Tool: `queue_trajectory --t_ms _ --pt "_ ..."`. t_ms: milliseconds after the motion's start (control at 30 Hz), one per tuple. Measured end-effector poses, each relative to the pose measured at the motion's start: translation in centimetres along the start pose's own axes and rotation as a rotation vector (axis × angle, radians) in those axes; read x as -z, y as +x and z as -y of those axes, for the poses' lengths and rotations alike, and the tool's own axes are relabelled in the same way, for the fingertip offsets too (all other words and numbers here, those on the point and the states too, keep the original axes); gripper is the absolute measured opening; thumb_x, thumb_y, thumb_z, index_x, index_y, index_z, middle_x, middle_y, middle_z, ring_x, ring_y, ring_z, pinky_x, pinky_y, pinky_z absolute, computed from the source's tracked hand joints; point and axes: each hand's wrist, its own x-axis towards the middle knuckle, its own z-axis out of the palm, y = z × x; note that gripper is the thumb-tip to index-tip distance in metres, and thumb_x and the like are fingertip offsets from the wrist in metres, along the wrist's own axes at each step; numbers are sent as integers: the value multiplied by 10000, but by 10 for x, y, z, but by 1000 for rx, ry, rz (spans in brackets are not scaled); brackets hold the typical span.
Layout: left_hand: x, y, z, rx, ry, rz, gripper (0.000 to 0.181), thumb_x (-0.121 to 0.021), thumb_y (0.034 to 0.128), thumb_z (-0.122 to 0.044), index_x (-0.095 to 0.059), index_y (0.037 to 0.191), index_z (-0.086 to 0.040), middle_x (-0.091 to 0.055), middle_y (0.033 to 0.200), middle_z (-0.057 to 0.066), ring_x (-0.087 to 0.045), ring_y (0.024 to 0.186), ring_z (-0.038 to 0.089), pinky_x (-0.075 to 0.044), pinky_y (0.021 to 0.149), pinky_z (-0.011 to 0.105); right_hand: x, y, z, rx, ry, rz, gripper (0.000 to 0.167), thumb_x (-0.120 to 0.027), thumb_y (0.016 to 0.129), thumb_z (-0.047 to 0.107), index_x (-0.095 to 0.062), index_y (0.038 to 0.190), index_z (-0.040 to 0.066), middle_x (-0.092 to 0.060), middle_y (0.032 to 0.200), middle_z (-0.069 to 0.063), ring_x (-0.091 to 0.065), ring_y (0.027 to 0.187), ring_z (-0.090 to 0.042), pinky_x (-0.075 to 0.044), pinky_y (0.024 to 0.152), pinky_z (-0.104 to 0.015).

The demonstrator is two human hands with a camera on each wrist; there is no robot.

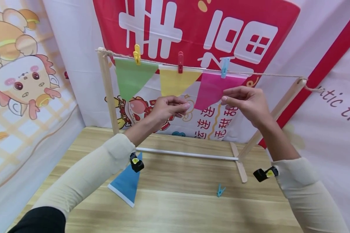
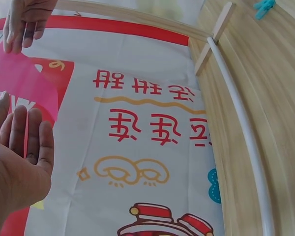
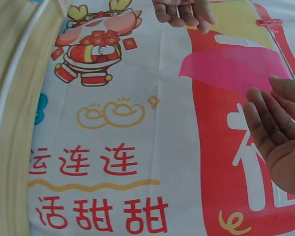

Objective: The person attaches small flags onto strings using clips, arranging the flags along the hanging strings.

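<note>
A pink pennant (image 1: 211,90) hangs from a twine line (image 1: 268,75) under a light-blue clothespin (image 1: 225,67). My right hand (image 1: 248,103) is at its slanted right edge, thumb and fingertips apart; whether they touch it I cannot tell. My left hand (image 1: 170,110) hovers below the yellow pennant (image 1: 178,81), left of the pink one's tip, with loosely bent fingers and nothing held. In the right wrist view, the left hand (image 3: 184,12) is apart from the pink pennant (image 3: 236,66). A red clothespin (image 1: 180,62) grips the yellow pennant; a yellow clothespin (image 1: 137,55) grips the green pennant (image 1: 134,76).
Wooden posts (image 1: 108,94) hold the line, joined below by a white rod (image 1: 189,154). On the wooden table (image 1: 175,207) lie a blue pennant (image 1: 126,184), near the left forearm, and a loose blue clothespin (image 1: 220,190). Printed cloth (image 1: 78,64) hangs behind.
</note>
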Motion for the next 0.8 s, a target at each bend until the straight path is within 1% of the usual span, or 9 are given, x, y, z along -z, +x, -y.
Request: queue_trajectory --t_ms 133,300,467,500,533,567,667,767,800 --pt "3 -2 2 -4 24 11 263 -855 1041 -286 -812 1228 -106 -827 1122 112 -801 997 243 -691 936 353 -2 -5 -4 -19 -16 11 497 -884 988 432 -808 1371 125 -858 1220 86 -846 995 -93 -687 880 -251" --pt "6 -7 5 32 41 11 272 -877 1022 -314 -821 1201 -118 -837 1163 157 -810 993 234 -681 932 349 -5 -14 -13 -32 -2 67 435 -859 1023 363 -803 1371 109 -857 1186 95 -842 994 -127 -686 879 -246" --pt "11 -14 12 45 48 22 260 -877 1023 -293 -826 1194 -103 -845 1119 108 -820 993 228 -688 977 399 -12 -23 -27 -43 15 141 392 -831 1054 284 -787 1375 64 -856 1136 92 -831 955 -111 -685 849 -242" --pt "12 -15 14 44 51 24 257 -876 1024 -288 -825 1193 -101 -846 1115 103 -824 1012 264 -689 981 403 -13 -25 -30 -42 11 148 380 -830 1055 282 -792 1362 60 -853 1115 91 -830 943 -110 -685 848 -238" --pt "13 -16 16 46 53 24 255 -878 1023 -284 -825 1193 -101 -848 1111 95 -825 1011 266 -692 972 395 -15 -26 -33 -54 7 157 383 -828 1058 289 -792 1358 54 -854 1109 77 -828 934 -106 -680 848 -225" --pt "14 -18 17 49 55 24 254 -881 1021 -284 -826 1189 -103 -849 1106 90 -826 1041 313 -693 971 396 -16 -28 -35 -61 0 164 378 -825 1061 295 -795 1349 52 -854 1112 47 -829 932 -100 -683 860 -231" --pt "17 -20 22 54 58 27 249 -888 1015 -277 -825 1180 -102 -847 1137 131 -826 1040 321 -686 1011 463 -18 -34 -44 -83 -23 182 393 -816 1067 308 -792 1346 31 -855 1151 -59 -829 929 -96 -679 875 -222" --pt "20 -22 26 54 83 27 259 -890 1013 -292 -827 1179 -104 -847 1125 131 -826 1009 287 -682 1020 490 -20 -40 -52 -113 -25 191 410 -810 1072 309 -784 1359 18 -846 1216 -134 -826 930 -86 -676 874 -216" --pt "22 -23 28 53 93 25 264 -892 1011 -300 -829 1181 -108 -847 1121 127 -823 984 246 -683 1013 490 -20 -42 -55 -119 -23 195 410 -809 1073 306 -782 1360 15 -844 1224 -140 -825 927 -86 -675 865 -210"
